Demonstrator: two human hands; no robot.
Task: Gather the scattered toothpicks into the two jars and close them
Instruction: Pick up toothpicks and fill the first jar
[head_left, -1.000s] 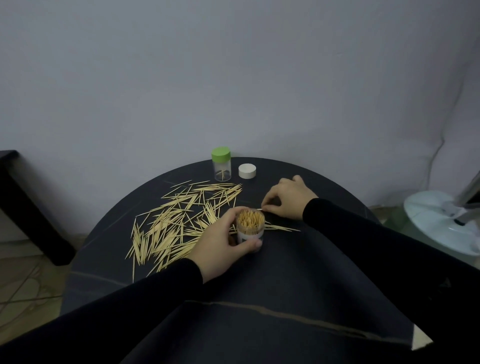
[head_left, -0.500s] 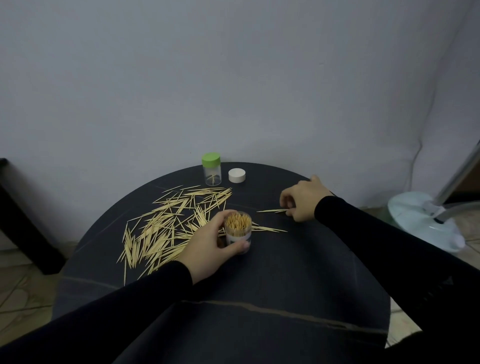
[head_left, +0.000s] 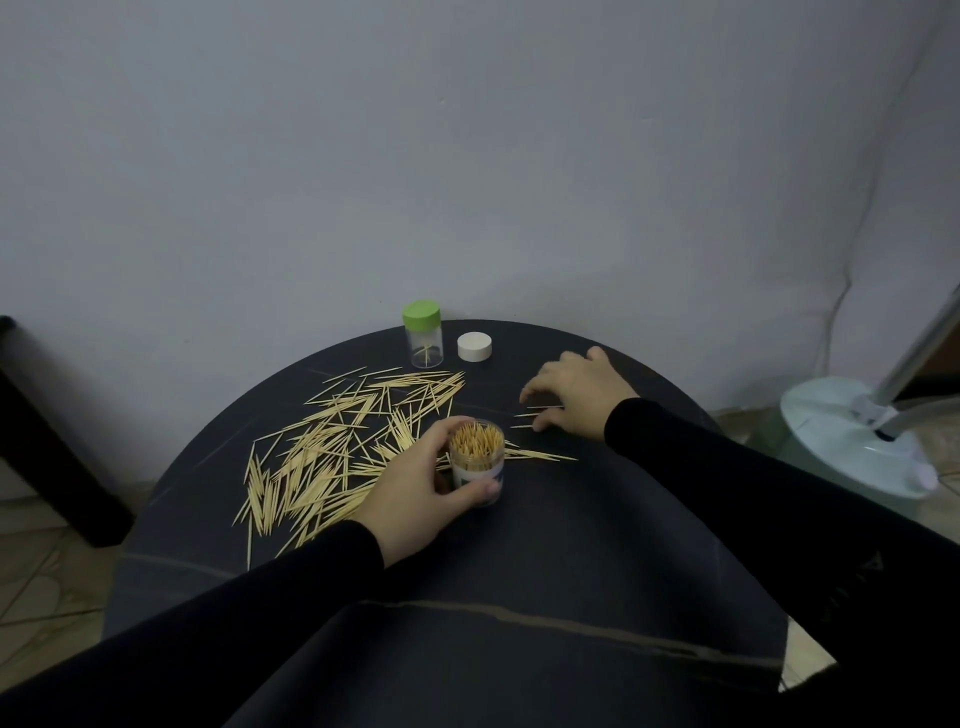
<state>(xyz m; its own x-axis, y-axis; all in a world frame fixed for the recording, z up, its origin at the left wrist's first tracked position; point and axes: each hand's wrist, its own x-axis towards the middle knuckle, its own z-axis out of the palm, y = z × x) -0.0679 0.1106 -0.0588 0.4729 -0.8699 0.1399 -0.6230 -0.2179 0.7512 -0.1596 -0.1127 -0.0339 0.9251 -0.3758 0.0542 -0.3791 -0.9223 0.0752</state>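
scattered toothpicks (head_left: 332, 457), too many to count, cover the bench's (head_left: 597, 545) left half. two jars: an open jar (head_left: 477, 467) at bench centre, packed with toothpicks, left hand (head_left: 421, 493) wrapped round it; a green-lidded jar (head_left: 423, 335) at the far edge. one white lid (head_left: 474, 347) beside it. right hand (head_left: 576, 395), fingers curled loosely, over three stray toothpicks (head_left: 530, 415); cannot tell if it pinches any.

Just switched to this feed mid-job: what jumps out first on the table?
The big scatter of toothpicks fans across the left half of the dark round table. Near the middle, the left hand grips an open jar packed with upright toothpicks, while the right hand reaches over a few strays to its right. At the far edge stand a green-lidded jar, nearly empty, and a loose white lid.
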